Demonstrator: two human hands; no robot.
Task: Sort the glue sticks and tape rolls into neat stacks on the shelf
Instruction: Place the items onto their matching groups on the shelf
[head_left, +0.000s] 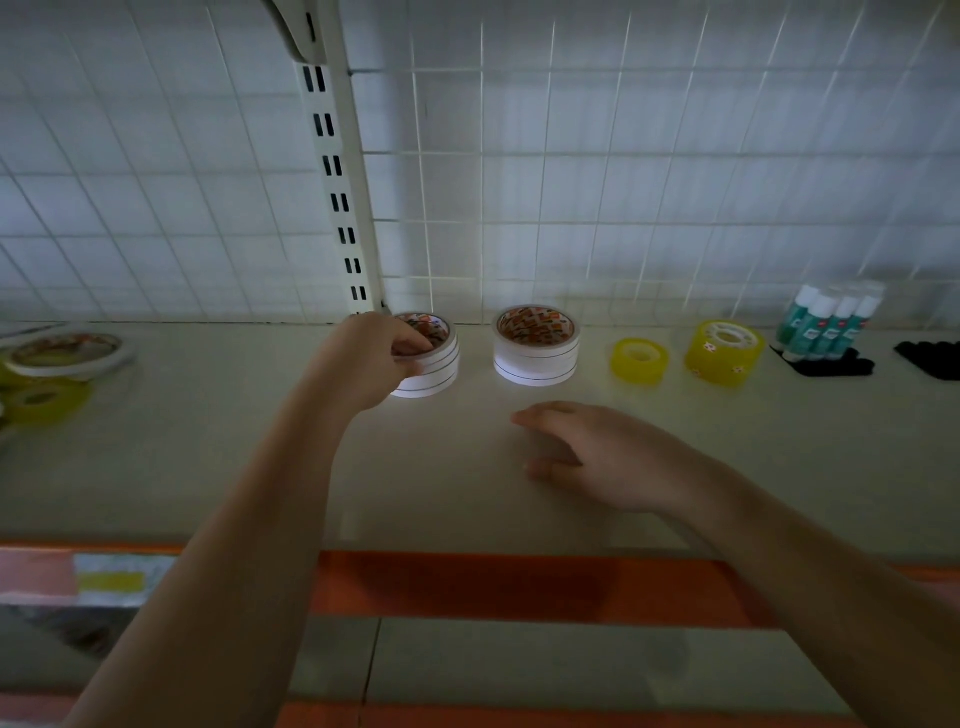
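Sorting partly done, loose rolls waiting at nine o'clock.

The left hand (371, 358) is pinching the top roll of the left white tape stack (431, 364); the right hand (597, 449) is resting with fingers loosely apart. A second stack (536, 345), yellow rolls (724, 352) and glue sticks (826, 322) are sitting toward two o'clock; unsorted rolls (57, 364) are lying left.

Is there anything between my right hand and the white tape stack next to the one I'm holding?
Nothing visible. The right hand rests open on bare shelf, just in front of that white tape stack.
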